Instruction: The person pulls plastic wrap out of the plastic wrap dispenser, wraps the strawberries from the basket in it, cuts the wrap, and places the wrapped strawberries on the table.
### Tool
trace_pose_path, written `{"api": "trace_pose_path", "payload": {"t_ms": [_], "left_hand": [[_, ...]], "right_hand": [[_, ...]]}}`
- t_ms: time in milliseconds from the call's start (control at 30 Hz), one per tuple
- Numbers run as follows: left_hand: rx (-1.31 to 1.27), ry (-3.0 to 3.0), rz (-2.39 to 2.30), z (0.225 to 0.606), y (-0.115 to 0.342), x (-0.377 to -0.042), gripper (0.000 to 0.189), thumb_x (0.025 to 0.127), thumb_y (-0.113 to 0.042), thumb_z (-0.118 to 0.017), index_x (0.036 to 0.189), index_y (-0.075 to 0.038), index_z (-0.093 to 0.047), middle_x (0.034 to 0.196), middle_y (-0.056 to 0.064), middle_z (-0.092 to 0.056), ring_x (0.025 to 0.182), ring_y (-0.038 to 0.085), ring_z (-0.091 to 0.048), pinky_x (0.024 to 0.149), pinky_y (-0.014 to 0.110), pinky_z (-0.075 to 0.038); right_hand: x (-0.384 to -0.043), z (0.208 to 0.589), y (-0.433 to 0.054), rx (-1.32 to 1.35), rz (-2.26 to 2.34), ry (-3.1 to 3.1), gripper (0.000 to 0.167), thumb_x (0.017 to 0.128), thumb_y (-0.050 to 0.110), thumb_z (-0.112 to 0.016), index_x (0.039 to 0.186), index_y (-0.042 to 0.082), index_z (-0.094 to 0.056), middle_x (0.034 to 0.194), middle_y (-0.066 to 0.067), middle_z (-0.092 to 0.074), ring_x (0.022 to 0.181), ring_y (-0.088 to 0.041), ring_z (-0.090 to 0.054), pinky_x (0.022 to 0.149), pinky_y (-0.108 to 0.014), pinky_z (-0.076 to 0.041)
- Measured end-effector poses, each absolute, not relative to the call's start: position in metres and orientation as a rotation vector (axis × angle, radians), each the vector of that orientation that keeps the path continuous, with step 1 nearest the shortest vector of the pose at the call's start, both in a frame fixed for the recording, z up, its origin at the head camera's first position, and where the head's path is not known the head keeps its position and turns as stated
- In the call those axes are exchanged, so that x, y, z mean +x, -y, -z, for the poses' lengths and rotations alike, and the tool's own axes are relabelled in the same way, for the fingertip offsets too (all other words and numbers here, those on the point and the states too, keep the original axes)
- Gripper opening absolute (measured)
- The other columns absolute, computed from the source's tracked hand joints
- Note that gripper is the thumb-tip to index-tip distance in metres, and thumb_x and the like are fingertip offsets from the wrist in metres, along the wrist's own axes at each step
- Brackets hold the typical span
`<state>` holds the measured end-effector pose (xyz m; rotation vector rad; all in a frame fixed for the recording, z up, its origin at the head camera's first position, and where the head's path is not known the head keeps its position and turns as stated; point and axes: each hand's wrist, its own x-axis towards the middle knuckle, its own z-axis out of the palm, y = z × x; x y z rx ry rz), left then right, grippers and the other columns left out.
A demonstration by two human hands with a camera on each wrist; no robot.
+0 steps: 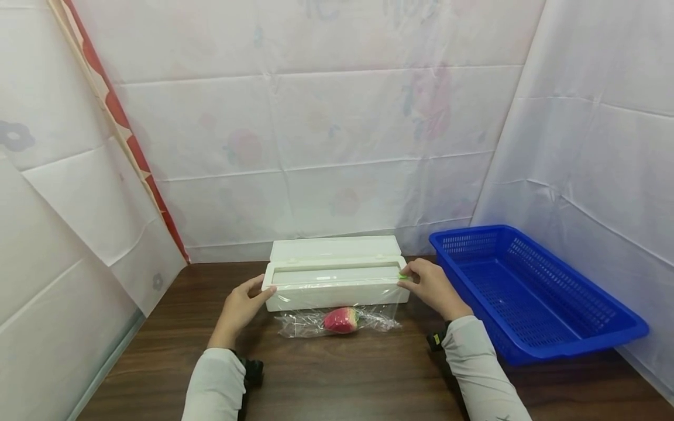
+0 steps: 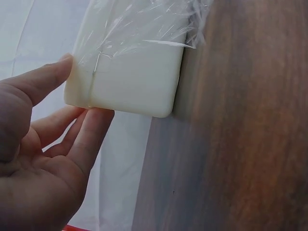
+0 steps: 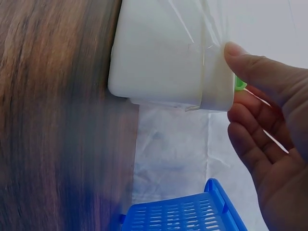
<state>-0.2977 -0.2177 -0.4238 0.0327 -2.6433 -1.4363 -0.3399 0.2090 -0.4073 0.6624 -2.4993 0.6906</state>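
A long white cling film dispenser [image 1: 337, 298] lies across the table with its lid [image 1: 336, 248] tipped up at the back. Clear cling film [image 1: 301, 325] hangs from its front edge, over a red strawberry-like fruit [image 1: 339, 321] on the table. My left hand [image 1: 239, 307] grips the dispenser's left end, thumb at the top front edge, other fingers against the end face [image 2: 130, 82]. At the opposite end my right hand [image 1: 434, 287] pinches a small green slide cutter [image 3: 240, 83] between thumb and fingers, the thumb right at the dispenser's corner. The fingers partly hide the cutter.
A blue perforated plastic basket [image 1: 571, 275] stands to the right, beside my right forearm. The dark wooden table [image 1: 347, 380] is bounded by white printed cloth [image 1: 326, 128] at the back and both sides. Black wrist cameras [image 1: 254, 372] sit under both forearms.
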Motion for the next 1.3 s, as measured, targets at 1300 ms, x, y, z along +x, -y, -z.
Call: {"api": "trace_pose_path", "payload": {"t_ms": [1300], "left_hand": [[0.033,2.61,1.461,0.428,0.217,-0.299,0.071,0.097,-0.041,-0.066,0.15,-0.001,-0.043,0.137,0.023,-0.058,0.123,0.036,-0.057,0.097,0.053,-0.048]], "right_hand": [[-0.346,0.385,-0.199,1.195,-0.424,2.429,0.027,0.076,-0.015,-0.077,0.097,0.001,-0.07,0.094,-0.009,-0.068,0.09,-0.026,-0.066,0.078,-0.039,-0.055]]}}
